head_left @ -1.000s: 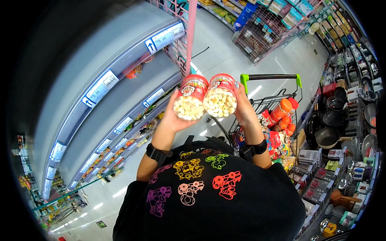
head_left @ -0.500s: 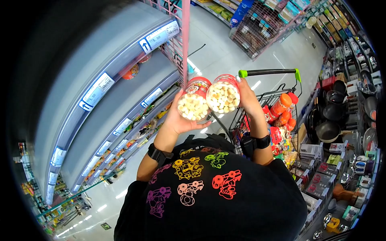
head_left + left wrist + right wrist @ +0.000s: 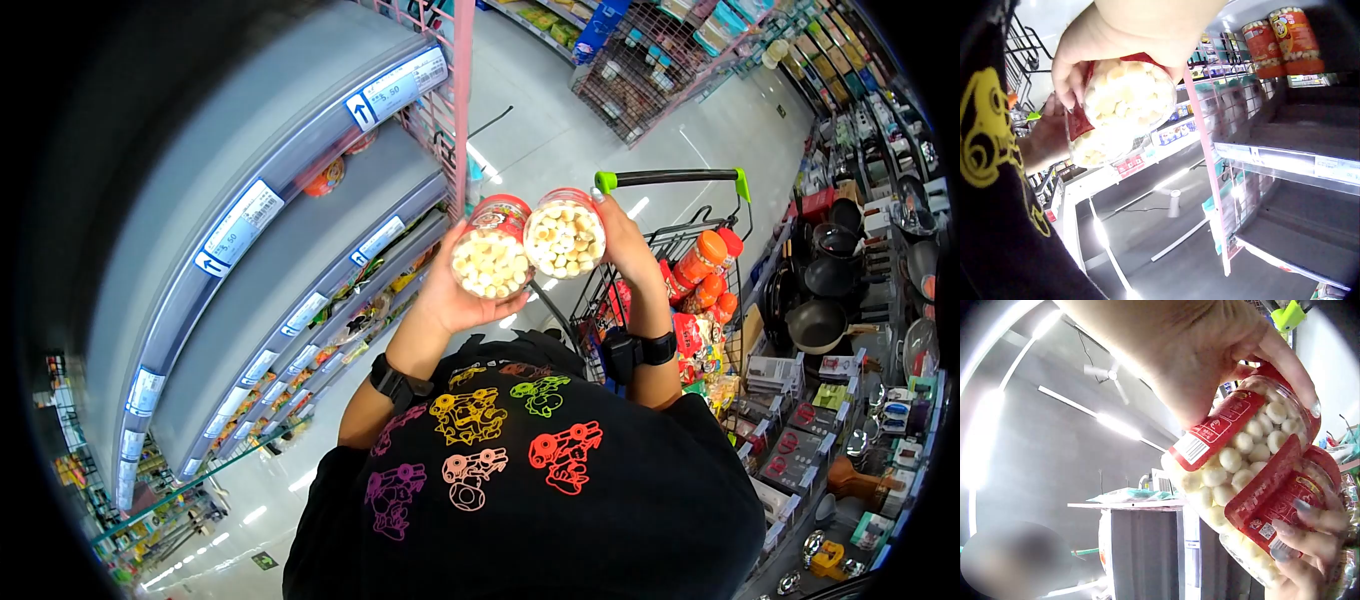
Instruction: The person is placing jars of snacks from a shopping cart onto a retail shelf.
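Observation:
In the head view, my left hand [image 3: 440, 295] grips a clear plastic jar [image 3: 490, 262] of small round cream-coloured snacks, with a red lid and red label. My right hand [image 3: 625, 245] holds a matching jar [image 3: 565, 238] beside it. Both are tilted so that their see-through bottoms face up at the head camera. The right wrist view shows a barcode on the label of the right jar [image 3: 1241, 440], and left-hand fingers [image 3: 1310, 540] curled over the other jar's label. Seen from the left wrist, the left jar [image 3: 1125, 94] is overexposed, its contents washed out.
Grey shelves [image 3: 290, 240] with price tags curve along the left, ending at a pink wire panel [image 3: 462, 110]. More red-labelled jars [image 3: 1294, 40] stand on a shelf. At right, a green-handled shopping cart [image 3: 670, 180] holds orange-lidded jars [image 3: 700, 258] and snack bags. Pans [image 3: 815, 325] line the far right.
Both jars have tipped, turning their bottoms towards the head camera and their labels away. They have moved slightly right with the hands, which keep their grip. The view has shifted a little.

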The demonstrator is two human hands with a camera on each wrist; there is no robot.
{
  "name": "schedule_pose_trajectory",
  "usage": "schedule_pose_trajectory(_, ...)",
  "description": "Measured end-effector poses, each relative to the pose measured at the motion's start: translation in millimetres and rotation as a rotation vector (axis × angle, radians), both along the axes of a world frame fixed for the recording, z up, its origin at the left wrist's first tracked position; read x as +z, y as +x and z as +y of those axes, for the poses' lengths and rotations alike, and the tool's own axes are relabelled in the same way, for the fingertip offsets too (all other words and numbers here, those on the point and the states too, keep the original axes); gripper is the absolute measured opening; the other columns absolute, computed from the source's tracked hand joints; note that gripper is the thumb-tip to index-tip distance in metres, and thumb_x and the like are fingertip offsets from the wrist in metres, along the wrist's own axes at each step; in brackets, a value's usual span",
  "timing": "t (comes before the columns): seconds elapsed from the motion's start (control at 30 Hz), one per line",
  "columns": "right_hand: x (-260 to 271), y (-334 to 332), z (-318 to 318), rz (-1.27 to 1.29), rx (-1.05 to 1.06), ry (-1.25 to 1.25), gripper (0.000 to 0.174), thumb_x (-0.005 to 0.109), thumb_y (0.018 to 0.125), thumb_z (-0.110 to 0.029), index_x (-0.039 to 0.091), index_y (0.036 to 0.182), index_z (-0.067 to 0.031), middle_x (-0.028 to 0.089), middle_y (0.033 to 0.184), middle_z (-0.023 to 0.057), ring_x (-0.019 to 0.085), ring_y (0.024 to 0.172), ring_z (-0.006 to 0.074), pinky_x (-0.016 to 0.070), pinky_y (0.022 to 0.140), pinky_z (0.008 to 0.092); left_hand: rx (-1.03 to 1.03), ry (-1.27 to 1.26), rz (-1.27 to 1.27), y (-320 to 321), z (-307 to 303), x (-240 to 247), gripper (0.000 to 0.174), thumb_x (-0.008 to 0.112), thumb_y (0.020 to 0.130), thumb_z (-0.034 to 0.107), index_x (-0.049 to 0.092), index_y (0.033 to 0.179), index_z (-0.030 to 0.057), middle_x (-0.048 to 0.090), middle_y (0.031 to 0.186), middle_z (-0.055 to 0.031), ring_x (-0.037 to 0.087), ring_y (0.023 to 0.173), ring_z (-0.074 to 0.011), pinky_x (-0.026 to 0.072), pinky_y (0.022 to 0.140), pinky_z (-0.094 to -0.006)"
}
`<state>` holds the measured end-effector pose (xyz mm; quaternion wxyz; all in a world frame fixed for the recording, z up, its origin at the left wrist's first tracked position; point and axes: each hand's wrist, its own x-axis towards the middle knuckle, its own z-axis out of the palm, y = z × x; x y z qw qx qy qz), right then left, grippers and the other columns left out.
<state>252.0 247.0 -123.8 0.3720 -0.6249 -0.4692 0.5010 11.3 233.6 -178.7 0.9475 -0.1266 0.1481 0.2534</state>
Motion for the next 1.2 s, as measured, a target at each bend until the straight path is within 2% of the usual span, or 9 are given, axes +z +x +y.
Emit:
schedule_pose_trajectory(0.27, -47, 15, 11, 0.304, 0.036, -0.035, 0.051, 0.034, 0.097, -0.05, 0.047, 0.115, -0.0036, 0.061, 0.102, 0.0098, 0.066, 0.083, 0.0149, 0.0548, 0.06, 0.0257, 0.102, 0.074, 0.064, 6, 0, 6, 0.067, 0.056, 0.082, 0.057, 0.049, 0.129, 0.0098, 0.054, 0.125, -0.0164, 0.053, 0.114, -0.0367, 0.045, 0.095, -0.0505)
schedule_pose_trajectory(0.37, -30, 6, 7, 0.377, 0.027, -0.084, 0.053, 0.033, 0.097, -0.05, 0.046, 0.118, -0.0037, 0.061, 0.109, 0.0129, 0.066, 0.087, 0.0156, 0.0556, 0.06, 0.0274, 0.125, 0.076, 0.045, 7, -1, 8, 0.066, 0.055, 0.083, 0.056, 0.048, 0.13, 0.0096, 0.054, 0.127, -0.0167, 0.052, 0.115, -0.0379, 0.0439, 0.097, -0.0514)
schedule_pose_trajectory(0.5, -17, -5, 2, 0.475, -0.033, -0.105, 0.053, 0.034, 0.097, -0.05, 0.047, 0.121, -0.0041, 0.063, 0.112, 0.0141, 0.065, 0.094, 0.0184, 0.0554, 0.073, 0.0311, 0.118, 0.109, 0.012, 7, -1, 7, 0.063, 0.054, 0.085, 0.053, 0.048, 0.13, 0.0092, 0.054, 0.126, -0.0175, 0.052, 0.116, -0.0363, 0.0422, 0.099, -0.0507)
schedule_pose_trajectory(0.6, -26, -7, 0, 0.679, -0.096, -0.078, 0.051, 0.037, 0.096, -0.046, 0.048, 0.123, -0.0042, 0.063, 0.111, 0.0135, 0.064, 0.099, 0.0208, 0.0529, 0.083, 0.0331, 0.219, 0.052, 0.007, 12, -6, 6, 0.057, 0.056, 0.086, 0.039, 0.045, 0.131, 0.0061, 0.053, 0.127, -0.0184, 0.051, 0.118, -0.0337, 0.039, 0.103, -0.0496)
schedule_pose_trajectory(0.73, -45, -3, -1, 1.1, -0.049, -0.062, 0.047, 0.042, 0.092, -0.037, 0.052, 0.121, -0.0008, 0.062, 0.115, 0.0159, 0.062, 0.103, 0.0259, 0.0497, 0.09, 0.0392, 0.255, 0.275, -0.089, 10, -7, 14, 0.058, 0.06, 0.081, 0.011, 0.037, 0.133, 0.0002, 0.05, 0.13, -0.0181, 0.049, 0.121, -0.0325, 0.036, 0.106, -0.0492)
schedule_pose_trajectory(0.83, -51, -6, -7, 1.334, 0.006, -0.102, 0.05, 0.044, 0.089, -0.039, 0.053, 0.121, -0.0018, 0.06, 0.119, 0.0167, 0.06, 0.107, 0.0293, 0.0453, 0.096, 0.0454, 0.266, 0.443, 0.028, 5, -6, 2, 0.055, 0.061, 0.08, 0.016, 0.044, 0.13, 0.0027, 0.052, 0.13, -0.0153, 0.05, 0.12, -0.0308, 0.0344, 0.106, -0.0478)
schedule_pose_trajectory(1.0, -49, -17, -15, 1.422, 0.03, -0.099, 0.053, 0.047, 0.087, -0.04, 0.05, 0.125, -0.0029, 0.058, 0.122, 0.0164, 0.057, 0.111, 0.0293, 0.0437, 0.098, 0.0469, 0.271, 0.56, 0.143, -1, -8, -5, 0.067, 0.067, 0.084, 0.031, 0.036, 0.136, 0.0028, 0.049, 0.133, -0.0144, 0.049, 0.122, -0.0291, 0.0365, 0.105, -0.0481)
schedule_pose_trajectory(1.1, -49, -19, -15, 1.43, 0.014, -0.091, 0.054, 0.049, 0.087, -0.04, 0.049, 0.127, -0.0029, 0.058, 0.123, 0.0164, 0.057, 0.112, 0.0291, 0.0434, 0.099, 0.0461, 0.34, 0.707, 0.302, 2, -8, -2, 0.068, 0.065, 0.086, 0.026, 0.03, 0.139, 0.0027, 0.046, 0.136, -0.013, 0.047, 0.124, -0.0277, 0.0371, 0.105, -0.047)
schedule_pose_trajectory(1.2, -44, -21, -13, 1.429, 0.004, -0.089, 0.054, 0.048, 0.088, -0.039, 0.048, 0.127, -0.0028, 0.058, 0.123, 0.0163, 0.057, 0.112, 0.0288, 0.0439, 0.099, 0.045, 0.436, 0.706, 0.446, 3, -8, 9, 0.08, 0.065, 0.083, 0.008, 0.016, 0.145, 0.0148, 0.038, 0.14, -0.0106, 0.042, 0.128, -0.0251, 0.0403, 0.103, -0.0433)
